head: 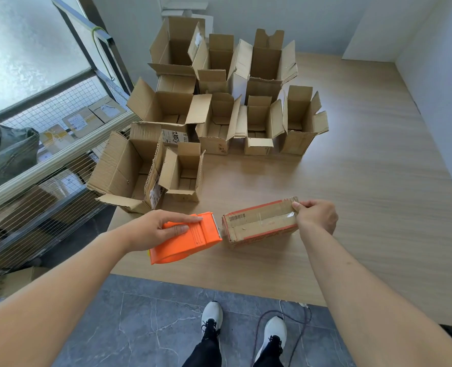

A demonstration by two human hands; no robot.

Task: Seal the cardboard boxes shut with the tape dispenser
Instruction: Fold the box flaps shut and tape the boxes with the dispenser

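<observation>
The tape dispenser [186, 237], bright orange, sits at the near left of the wooden table [352, 165], its front edge right against the left end of the closed box [259, 223]. My left hand [153, 229] grips it from the left side, fingers laid along its top and curled around the body. The closed box lies on its side just right of the dispenser, with clear tape along its top seam. My right hand [316, 217] pinches the box's far right end, thumb on top, fingers curled down behind it. Farther back, a cluster of open boxes [219, 102] stands with flaps up. At the far left, a wire shelf [60, 144] holds parcels.
</observation>
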